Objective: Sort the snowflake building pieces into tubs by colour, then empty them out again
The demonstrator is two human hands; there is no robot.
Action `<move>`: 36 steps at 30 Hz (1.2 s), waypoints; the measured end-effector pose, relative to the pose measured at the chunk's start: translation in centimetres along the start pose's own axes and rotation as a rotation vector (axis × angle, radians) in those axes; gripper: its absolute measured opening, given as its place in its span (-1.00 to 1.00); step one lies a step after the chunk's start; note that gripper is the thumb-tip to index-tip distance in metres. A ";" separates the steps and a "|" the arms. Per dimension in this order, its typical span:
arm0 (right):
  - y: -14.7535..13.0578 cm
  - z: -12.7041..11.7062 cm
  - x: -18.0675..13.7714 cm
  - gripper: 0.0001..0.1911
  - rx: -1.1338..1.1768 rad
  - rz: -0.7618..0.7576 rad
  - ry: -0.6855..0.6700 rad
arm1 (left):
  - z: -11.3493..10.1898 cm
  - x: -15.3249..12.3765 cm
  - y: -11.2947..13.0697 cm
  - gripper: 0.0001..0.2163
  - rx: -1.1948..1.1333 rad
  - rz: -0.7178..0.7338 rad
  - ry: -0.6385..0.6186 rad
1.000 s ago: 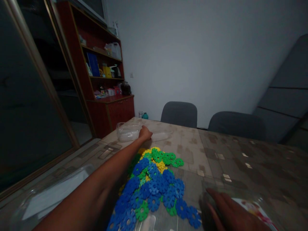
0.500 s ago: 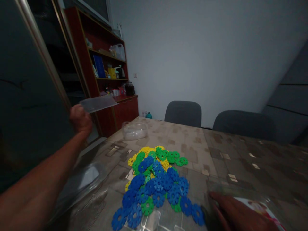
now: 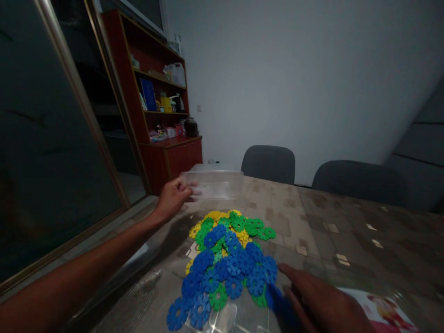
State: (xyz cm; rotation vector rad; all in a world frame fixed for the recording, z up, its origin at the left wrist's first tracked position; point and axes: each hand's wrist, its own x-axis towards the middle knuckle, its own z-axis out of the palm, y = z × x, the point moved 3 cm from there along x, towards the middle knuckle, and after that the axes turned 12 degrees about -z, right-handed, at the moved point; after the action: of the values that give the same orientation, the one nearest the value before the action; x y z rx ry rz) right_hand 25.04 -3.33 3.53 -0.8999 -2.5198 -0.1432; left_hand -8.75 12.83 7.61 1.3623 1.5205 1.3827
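My left hand [image 3: 175,194] is closed on the left edge of a clear plastic box [image 3: 222,182], held tilted beyond the pile at the table's far left. A heap of flower-shaped plastic discs spreads below it: blue discs [image 3: 234,266] in front, green discs [image 3: 255,224] and yellow discs [image 3: 217,215] behind. At the pile's right edge is my right hand [image 3: 322,298], its fingers stretched and apart. They touch or nearly touch a few blue discs, smeared by motion; contact is partly hidden.
Right of my right hand lies a clear package with a printed card [image 3: 383,310]. Clear plastic wrapping [image 3: 138,291] lies at left on the patterned table [image 3: 277,203]. Two grey chairs [image 3: 268,164] stand along the far side, with a red-brown shelf cabinet [image 3: 173,157] at back left.
My left hand has brought the clear plastic down and right from its raised place at left. My right hand has moved left to the pile, and blue discs there have shifted.
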 end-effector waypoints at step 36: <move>-6.2 5.2 6.4 -0.80 0.370 -0.195 0.008 | 9.2 3.9 0.4 -0.80 0.236 -0.140 -0.124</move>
State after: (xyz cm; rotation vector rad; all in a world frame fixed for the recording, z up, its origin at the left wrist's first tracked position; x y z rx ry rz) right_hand 14.81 -3.27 2.10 -0.5065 -2.5058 0.2515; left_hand -0.92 18.96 6.59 1.4233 1.7009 1.0392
